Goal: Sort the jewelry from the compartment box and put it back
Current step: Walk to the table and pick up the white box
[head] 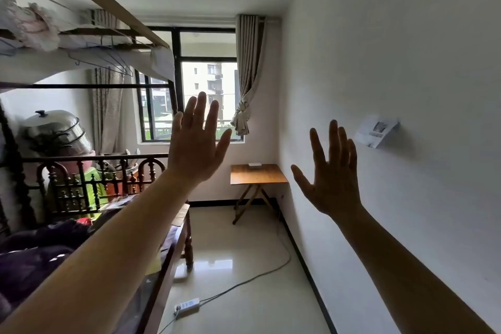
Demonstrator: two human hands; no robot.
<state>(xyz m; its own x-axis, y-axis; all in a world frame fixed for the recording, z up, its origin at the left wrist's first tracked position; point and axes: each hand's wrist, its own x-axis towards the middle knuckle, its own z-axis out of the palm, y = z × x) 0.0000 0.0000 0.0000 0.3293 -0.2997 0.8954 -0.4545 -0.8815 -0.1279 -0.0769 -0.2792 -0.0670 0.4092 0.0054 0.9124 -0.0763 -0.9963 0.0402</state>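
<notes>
Both my arms are stretched out in front of me at chest height. My left hand (195, 144) is raised with the palm forward and fingers spread, holding nothing. My right hand (332, 175) is also raised, fingers apart and empty. Far across the room, a small white flat box (255, 164) lies on a wooden folding table (257, 177) under the window. I cannot tell whether it is the compartment box. No jewelry is visible.
A bunk bed (168, 247) with dark bedding and clutter fills the left side. A white wall (393, 76) runs along the right with a paper (376, 131) stuck to it. A power strip (187, 305) and its cable lie on the tiled floor.
</notes>
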